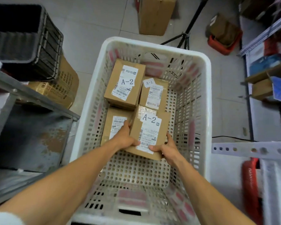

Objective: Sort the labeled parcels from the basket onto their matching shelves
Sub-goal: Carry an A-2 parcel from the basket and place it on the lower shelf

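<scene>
A white perforated basket (203,101) stands on the floor below me. Inside it, a brown parcel labeled A-2 (148,127) is tilted up at its near end. My left hand (126,137) grips its left edge and my right hand (166,147) grips its near right corner. A second A-2 parcel (126,83) lies at the back left, on top of another box. An A-1 parcel (154,93) lies at the back right. Another labeled parcel (115,127) sits under my left hand, its letter label hidden.
A grey metal shelf (31,101) flanks the basket on the left, with a black crate (26,41) and a tan basket (62,88). White shelving (250,149) with goods stands right. A cardboard box (154,15), tripod legs (183,36) and a red basket (221,43) sit beyond.
</scene>
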